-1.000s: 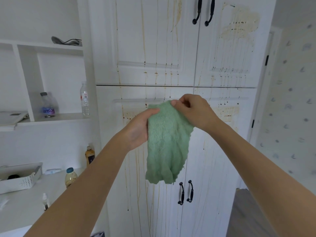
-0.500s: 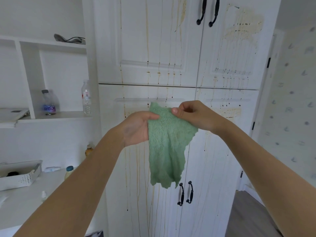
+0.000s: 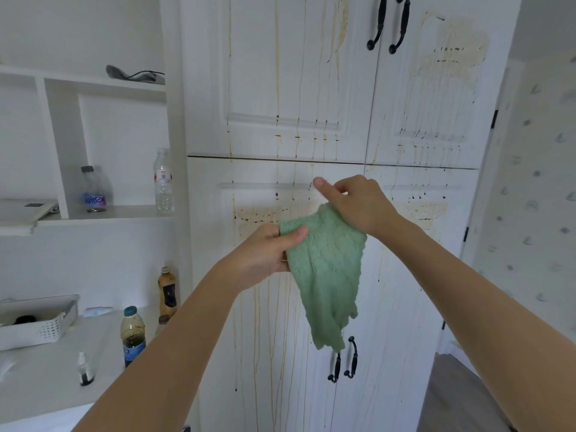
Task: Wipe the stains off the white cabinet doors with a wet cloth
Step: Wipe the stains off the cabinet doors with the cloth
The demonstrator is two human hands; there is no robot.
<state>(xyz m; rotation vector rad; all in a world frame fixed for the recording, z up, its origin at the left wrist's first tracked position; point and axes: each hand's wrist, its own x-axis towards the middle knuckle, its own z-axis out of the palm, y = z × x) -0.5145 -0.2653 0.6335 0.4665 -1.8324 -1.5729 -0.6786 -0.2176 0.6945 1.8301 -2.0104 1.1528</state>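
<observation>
We see a pale green fluffy cloth (image 3: 327, 275), white panelled cabinet doors (image 3: 280, 73) streaked with yellow-brown drip stains (image 3: 277, 88), and curved black metal handles (image 3: 377, 23).

- Two hands (image 3: 268, 254)
- One cloth (image 3: 327, 275)
- Four doors (image 3: 280, 73)
- Four handles (image 3: 375, 23)
- Five bottles (image 3: 132, 336) in plain sight
- One basket (image 3: 37, 322)
- Stains (image 3: 448, 57) on all doors

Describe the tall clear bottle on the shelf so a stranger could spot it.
Left of the stained white cabinet doors is a white shelf unit. The clear bottle stands at its right end, beside the cabinet. Unlike the squat purple-labelled bottle, it is tall, slim and white-capped.
</observation>
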